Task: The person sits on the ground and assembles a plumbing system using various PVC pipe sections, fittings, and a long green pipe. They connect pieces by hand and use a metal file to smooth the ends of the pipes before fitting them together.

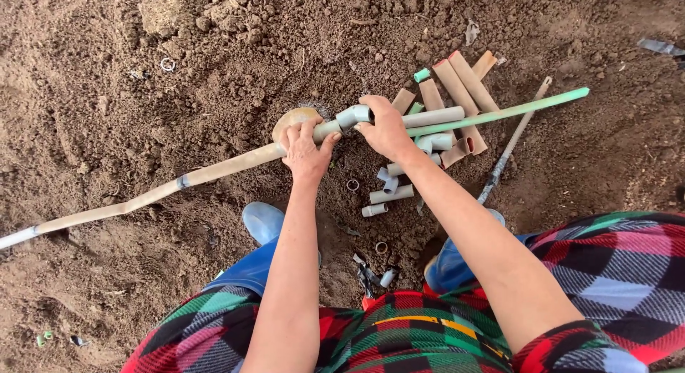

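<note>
Over the dirt point(143, 94), the left hand point(305, 150) grips a long pipe point(214, 172) that runs off to the left. Just right of it, the right hand point(385, 127) holds a grey joint point(352, 117). Short pipes point(457, 87) lie behind.

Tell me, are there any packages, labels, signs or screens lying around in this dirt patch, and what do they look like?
None can be seen: no package, label, sign or screen.
Only bare things show: the left hand and right hand grip a long muddy pipe at a grey elbow fitting.
Cut pipe pieces lie on the soil, plain tan and grey.
</note>
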